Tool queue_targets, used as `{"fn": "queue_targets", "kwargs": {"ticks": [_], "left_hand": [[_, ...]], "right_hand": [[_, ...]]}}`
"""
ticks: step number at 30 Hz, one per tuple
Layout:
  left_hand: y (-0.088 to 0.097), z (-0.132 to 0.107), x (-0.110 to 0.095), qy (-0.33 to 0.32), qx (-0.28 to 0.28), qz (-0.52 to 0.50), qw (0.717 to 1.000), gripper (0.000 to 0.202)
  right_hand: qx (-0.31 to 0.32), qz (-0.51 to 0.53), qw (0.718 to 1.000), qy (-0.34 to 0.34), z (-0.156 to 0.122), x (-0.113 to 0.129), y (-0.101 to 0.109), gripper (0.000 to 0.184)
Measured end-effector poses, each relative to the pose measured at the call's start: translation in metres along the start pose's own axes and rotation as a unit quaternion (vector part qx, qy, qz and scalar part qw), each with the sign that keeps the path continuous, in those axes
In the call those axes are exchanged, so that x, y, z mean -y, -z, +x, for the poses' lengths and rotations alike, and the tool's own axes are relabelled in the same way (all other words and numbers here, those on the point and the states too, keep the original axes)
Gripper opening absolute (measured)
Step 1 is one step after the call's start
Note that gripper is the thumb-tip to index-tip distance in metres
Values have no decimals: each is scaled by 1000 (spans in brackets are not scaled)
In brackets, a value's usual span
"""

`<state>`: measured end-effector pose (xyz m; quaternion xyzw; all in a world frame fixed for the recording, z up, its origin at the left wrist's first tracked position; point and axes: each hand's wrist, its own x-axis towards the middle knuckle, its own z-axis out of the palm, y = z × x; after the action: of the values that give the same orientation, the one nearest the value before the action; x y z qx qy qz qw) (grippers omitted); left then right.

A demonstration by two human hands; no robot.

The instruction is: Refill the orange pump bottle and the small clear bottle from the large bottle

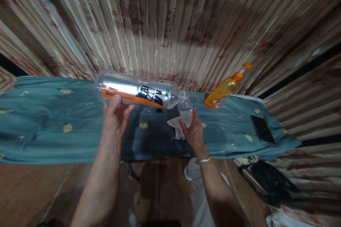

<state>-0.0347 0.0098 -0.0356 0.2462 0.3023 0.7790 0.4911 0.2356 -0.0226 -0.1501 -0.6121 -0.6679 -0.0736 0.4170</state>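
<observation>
My left hand [116, 117] is closed round the lower side of a large clear plastic bottle [133, 90] with a silver, orange and black label. The bottle lies nearly level in the air, its neck pointing right. In my right hand [194, 131] is a small clear plastic bottle [185, 111], tilted, its top meeting the large bottle's mouth. Whether liquid passes between them I cannot make out. A crumpled white tissue or cloth [176, 127] lies just left of my right hand, partly behind it.
A long narrow surface with a green-blue cloth [80, 142] stretches before me. An orange pump bottle [223, 90] stands at the back right, and a black phone [262, 129] lies farther right. Pleated curtains [160, 17] hang behind. A dark bag [269, 181] sits below right.
</observation>
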Motion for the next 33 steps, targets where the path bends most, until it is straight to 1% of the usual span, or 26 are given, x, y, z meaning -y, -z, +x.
{"fn": "queue_targets", "kwargs": {"ticks": [4,14,18,24,27,30,33], "left_hand": [[-4,-3,-2,6,-10,-4,1000,57],[1,-2,1,-16,24,12,999,51],[-2,-4,1,-18,16,4,1000,47],[-7,-8,-1,-15,4,-1,1000,51],[-7,-8,-1,-13,-2,-5,1000,51],[-5,-6,-2,-6,4,-2,1000,48],[-3,-5,-2,-6,9,-1,1000,50]], "right_hand": [[1,-2,1000,-2,0,-1,0,69],[3,-4,1000,1,-1,-1,0,69],[8,1,1000,-3,-1,-2,0,71],[12,2,1000,-12,0,-2,0,71],[14,-4,1000,-10,0,-1,0,71],[9,-6,1000,-6,1,-1,0,71],[-2,-1,1000,4,0,-2,-1,71]]}}
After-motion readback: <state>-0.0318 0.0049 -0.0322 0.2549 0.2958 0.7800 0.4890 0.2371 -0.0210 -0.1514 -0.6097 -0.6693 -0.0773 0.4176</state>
